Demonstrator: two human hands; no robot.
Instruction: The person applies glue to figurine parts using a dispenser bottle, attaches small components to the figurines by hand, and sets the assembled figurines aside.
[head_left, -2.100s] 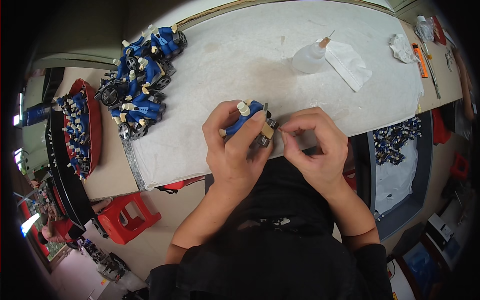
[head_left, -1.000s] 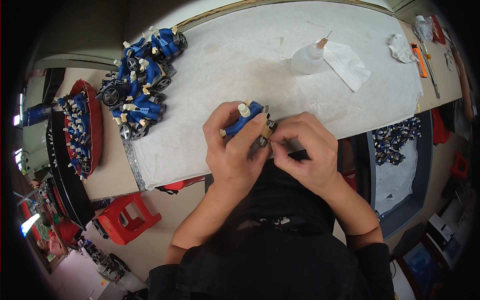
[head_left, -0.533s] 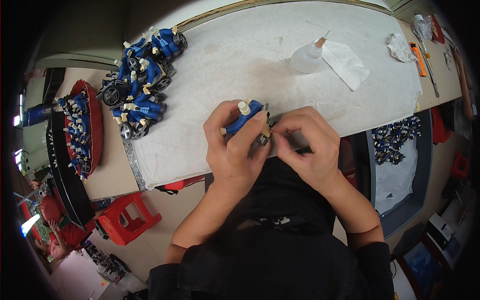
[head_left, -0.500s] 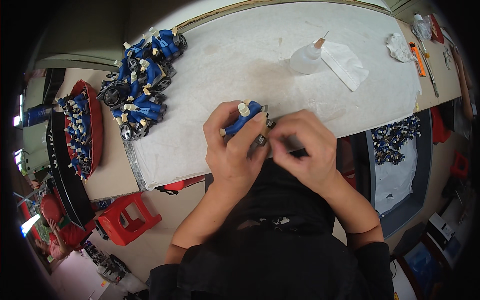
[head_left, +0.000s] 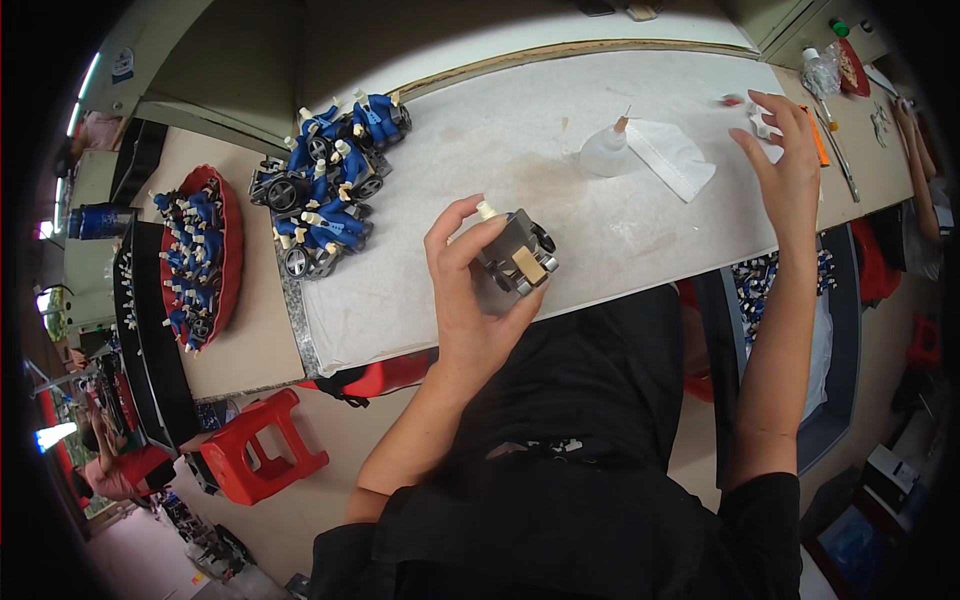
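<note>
My left hand [head_left: 462,315] grips a toy figurine in a wheelchair [head_left: 512,250] between thumb and fingers, above the near edge of the table. Its dark grey chair, a black wheel and a tan block face up; of the figure, a cream head or neck piece shows by my fingers. Away to the right, my right hand [head_left: 788,165] is open over the white-covered table, fingers apart. A small reddish-white thing [head_left: 733,101], blurred, is just left of its fingertips, apart from them. Crumpled white tissue [head_left: 762,128] lies partly hidden behind that hand.
Several blue wheelchair figurines [head_left: 335,170] are heaped at the table's left. More fill a red tray [head_left: 233,262] further left and a grey bin [head_left: 852,330] at right. A needle-tipped bottle [head_left: 603,153] stands by a folded white cloth [head_left: 672,158]. A red stool [head_left: 262,450] is at lower left.
My right hand has left the figurine and moved far right, its fingers opening. My left hand has turned the figurine so the chair faces up. The small blurred thing now shows; the view has shifted.
</note>
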